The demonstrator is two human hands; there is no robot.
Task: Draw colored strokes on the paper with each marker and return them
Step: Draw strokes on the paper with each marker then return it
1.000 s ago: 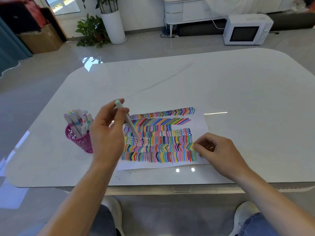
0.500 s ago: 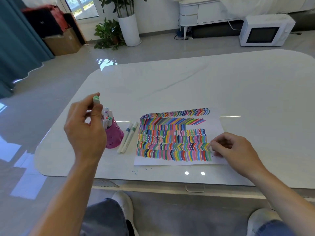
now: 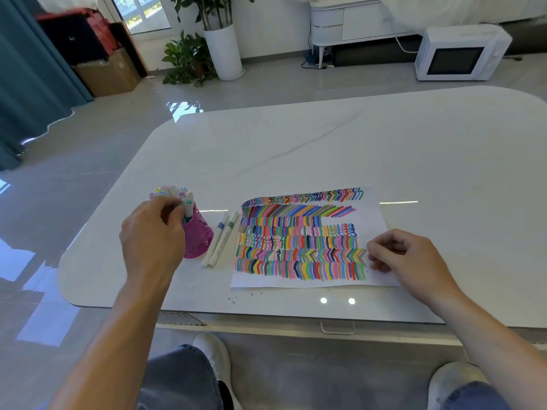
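Left hand [image 3: 152,235]: at the mouth of the pink holder [image 3: 199,238], back of hand toward the camera.
Left grip: thumb and fingertips pinched on a green-capped marker [image 3: 188,203], upright at the holder's near-right rim. Judged to be seating it among the others, i.e. the return step.
Right hand [image 3: 410,255]: on the right margin of the paper [image 3: 377,216]. Judged to be pinning the sheet against sliding.
Right grip: fingers curled, tips on the sheet. Anything pinched beneath: cannot tell.
Paper, position: flat on the tabletop [image 3: 325,149], near its front edge, to the right of the holder.
Paper, appearance: mostly filled with rows of short strokes in many colours, as chevrons, wavy lines and slanted bars. Bare white only at the upper right and along the margins.
Markers in holder [image 3: 170,192]: bundled upright, white barrels, coloured ends up.
Loose markers [image 3: 222,239]: two, side by side and touching, between holder and paper. Not yet returned.
Ink specks [image 3: 236,298]: on the tabletop, just below the sheet's near-left corner.
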